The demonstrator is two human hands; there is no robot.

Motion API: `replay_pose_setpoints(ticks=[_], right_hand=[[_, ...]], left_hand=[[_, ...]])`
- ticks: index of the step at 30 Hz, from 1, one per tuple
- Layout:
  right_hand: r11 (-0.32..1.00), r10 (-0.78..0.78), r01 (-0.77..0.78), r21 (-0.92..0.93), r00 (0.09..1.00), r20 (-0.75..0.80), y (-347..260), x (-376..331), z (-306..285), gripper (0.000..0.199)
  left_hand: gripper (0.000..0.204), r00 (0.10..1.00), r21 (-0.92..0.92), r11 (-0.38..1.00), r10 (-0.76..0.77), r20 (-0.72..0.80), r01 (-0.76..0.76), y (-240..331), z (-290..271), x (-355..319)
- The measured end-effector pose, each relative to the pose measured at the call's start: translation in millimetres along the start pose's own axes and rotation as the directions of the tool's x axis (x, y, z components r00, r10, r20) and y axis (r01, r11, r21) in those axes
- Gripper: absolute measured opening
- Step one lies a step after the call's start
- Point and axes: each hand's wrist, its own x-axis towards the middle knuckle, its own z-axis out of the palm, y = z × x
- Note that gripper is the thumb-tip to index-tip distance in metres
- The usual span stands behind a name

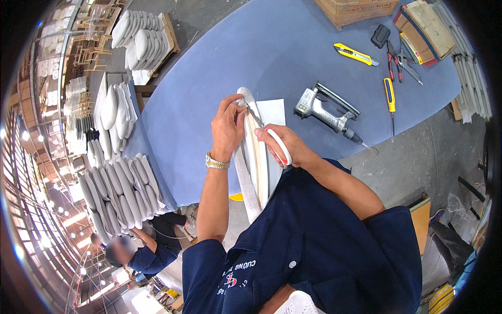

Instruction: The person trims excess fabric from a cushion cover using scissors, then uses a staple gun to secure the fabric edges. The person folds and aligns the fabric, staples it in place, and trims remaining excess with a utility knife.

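My left hand (228,128) pinches the edge of white fabric at the top of an oval upholstered seat pad (257,157), which stands on edge against my body. A gold watch sits on that wrist. My right hand (285,148) grips scissors (272,137) with white and red handles. Their blades point up along the pad's rim toward my left fingers. The pad's wooden underside faces right, with white fabric wrapped around its edge.
On the blue table (219,63) lie a pneumatic staple gun (327,111), a yellow utility knife (355,54), a yellow-handled screwdriver (390,97), pliers (397,62) and a cardboard box (358,9). Stacks of white seat pads (120,188) stand at left. Another person (141,254) bends at lower left.
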Motion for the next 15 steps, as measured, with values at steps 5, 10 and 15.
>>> replay_pose_setpoints(ticks=[5,10,15], right_hand=[[1.0,-0.006,0.005,0.025,0.999,0.045,3.1,1.5,1.1,0.057],[0.985,0.083,-0.108,0.133,0.98,0.183,5.0,4.0,3.8,0.061],[0.988,0.087,-0.115,0.1,0.966,0.244,8.3,4.2,5.4,0.067]], left_hand=[[0.002,0.995,-0.042,0.998,0.038,-0.09,-0.042,-7.9,2.4,-5.2],[0.005,0.995,-0.053,0.999,-0.011,-0.102,0.006,-16.6,-5.0,-2.5],[0.008,0.992,-0.079,0.994,-0.083,-0.091,0.076,-25.7,-10.8,0.3]])
